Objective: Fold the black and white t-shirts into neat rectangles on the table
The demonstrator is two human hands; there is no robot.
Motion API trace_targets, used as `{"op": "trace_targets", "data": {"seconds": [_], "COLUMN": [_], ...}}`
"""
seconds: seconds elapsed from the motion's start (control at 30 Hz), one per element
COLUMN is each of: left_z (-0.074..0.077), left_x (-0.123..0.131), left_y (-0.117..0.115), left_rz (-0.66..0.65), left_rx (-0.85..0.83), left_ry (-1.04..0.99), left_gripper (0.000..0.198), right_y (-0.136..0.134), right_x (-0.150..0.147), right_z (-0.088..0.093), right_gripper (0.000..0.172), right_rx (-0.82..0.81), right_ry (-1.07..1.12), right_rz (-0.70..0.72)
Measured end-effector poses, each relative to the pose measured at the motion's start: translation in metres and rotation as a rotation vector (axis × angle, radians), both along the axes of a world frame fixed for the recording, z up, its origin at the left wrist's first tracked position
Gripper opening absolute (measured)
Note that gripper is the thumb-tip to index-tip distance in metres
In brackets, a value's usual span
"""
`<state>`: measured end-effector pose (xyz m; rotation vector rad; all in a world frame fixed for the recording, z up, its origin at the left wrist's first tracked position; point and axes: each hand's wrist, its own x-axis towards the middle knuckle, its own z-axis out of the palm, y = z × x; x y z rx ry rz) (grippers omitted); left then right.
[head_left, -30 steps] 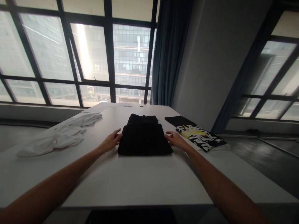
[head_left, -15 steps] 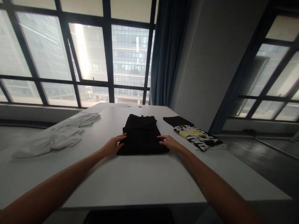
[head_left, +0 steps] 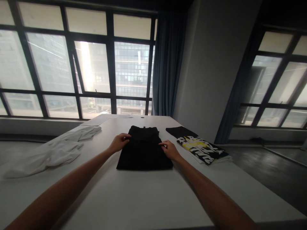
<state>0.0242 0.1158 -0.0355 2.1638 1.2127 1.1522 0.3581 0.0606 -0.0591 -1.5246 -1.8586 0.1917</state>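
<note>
A black folded garment [head_left: 145,153] lies flat on the white table [head_left: 134,198] in front of me, its near edge straight and its far end slightly uneven. At its left side edge, my left hand [head_left: 119,142] is closed, with thumb and fingers pinching the cloth. My right hand [head_left: 169,150] pinches the opposite edge, a little nearer to me. The dark fabric partly hides the fingertips of both hands. Whether the garment is a shirt or trousers I cannot tell.
On the right lies a folded black, white and yellow printed garment [head_left: 203,149] over white cloth, with a folded black cloth [head_left: 181,131] behind it. Crumpled white garments [head_left: 57,150] spread along the left. Papers [head_left: 96,119] lie at the far end, before the windows.
Both hands have moved up along the garment's sides, away from me, and their fingers have closed at its edges. The garment's sides look straighter. The view has tilted upward.
</note>
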Motion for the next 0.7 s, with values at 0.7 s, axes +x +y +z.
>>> {"op": "trace_targets", "data": {"seconds": [0.7], "left_z": [-0.053], "left_x": [-0.013], "left_y": [-0.045], "left_rz": [-0.183], "left_rx": [-0.116], "left_ry": [0.690], "left_gripper": [0.070], "right_y": [-0.021], "right_x": [-0.015], "right_z": [-0.019], "right_gripper": [0.065], "right_rx": [-0.429], "right_ry": [-0.326], "right_rz": [0.084]}}
